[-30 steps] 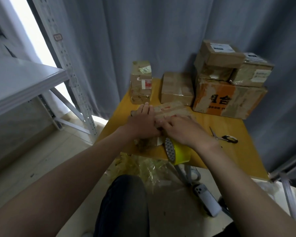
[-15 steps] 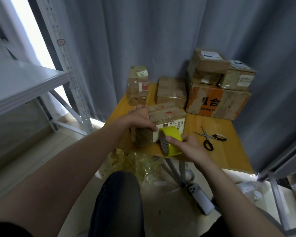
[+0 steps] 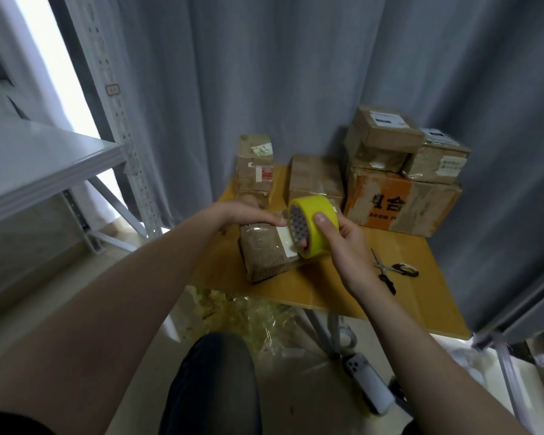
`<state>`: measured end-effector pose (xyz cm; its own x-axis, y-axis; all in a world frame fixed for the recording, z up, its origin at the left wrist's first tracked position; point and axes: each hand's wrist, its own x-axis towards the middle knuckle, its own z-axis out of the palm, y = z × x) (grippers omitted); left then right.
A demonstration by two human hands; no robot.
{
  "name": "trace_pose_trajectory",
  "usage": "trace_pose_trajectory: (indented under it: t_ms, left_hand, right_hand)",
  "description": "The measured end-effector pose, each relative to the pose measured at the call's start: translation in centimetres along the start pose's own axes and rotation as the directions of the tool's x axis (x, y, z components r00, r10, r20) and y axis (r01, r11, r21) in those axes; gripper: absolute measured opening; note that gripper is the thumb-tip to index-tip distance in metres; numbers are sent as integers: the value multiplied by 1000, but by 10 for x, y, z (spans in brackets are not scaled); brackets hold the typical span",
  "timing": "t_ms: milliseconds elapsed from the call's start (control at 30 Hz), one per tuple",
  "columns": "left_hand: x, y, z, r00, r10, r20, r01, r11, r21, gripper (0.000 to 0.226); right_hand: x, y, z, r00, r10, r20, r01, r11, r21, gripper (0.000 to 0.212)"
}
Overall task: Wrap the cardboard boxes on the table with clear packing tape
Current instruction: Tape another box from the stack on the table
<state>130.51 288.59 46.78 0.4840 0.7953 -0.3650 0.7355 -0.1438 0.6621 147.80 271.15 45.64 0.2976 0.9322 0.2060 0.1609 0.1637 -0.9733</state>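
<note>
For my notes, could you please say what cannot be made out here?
Head view:
- Tape's loose end: clear film, untraceable near tape roll.
- Left hand grip: pinching film or pressing box, unclear.
- Box's right end: behind roll, right hand.
- Stacked boxes' labels: too small.

Behind the left hand (image 3: 248, 215) and the right hand (image 3: 343, 237) both forearms are bare up to the elbow. Far back from the left hand, a black sleeve (image 3: 10, 423) edge covers the upper arm. Below the hands, dark charcoal trousers (image 3: 214, 381) cover one knee.
</note>
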Motion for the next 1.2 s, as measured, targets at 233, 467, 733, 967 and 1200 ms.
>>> trace_pose_trajectory:
  t_ms: [233, 467, 733, 967, 1200]
  left_hand:
    - [-21, 19, -5, 985, 121, 125, -157, 930, 333, 74]
    - [-9, -5, 51, 977, 124, -173, -10, 841, 541, 124]
    - [-14, -7, 55, 966, 158, -205, -33, 861, 507, 124]
    - [-9, -11, 55, 971, 157, -182, -44, 861, 507, 127]
    - [-10, -11, 57, 971, 181, -154, -72, 841, 537, 123]
  right_hand:
    - [46, 9, 26, 998, -32, -59, 27, 997, -75, 29]
    - [61, 10, 36, 992, 27, -126, -41, 993, -110, 35]
    - [38, -31, 30, 991, 88, -105, -82, 995, 59, 40]
    - [-3, -10, 8, 962, 264, -69, -264, 964, 7, 48]
    - [-27, -8, 16, 956, 281, -79, -274, 958, 87, 36]
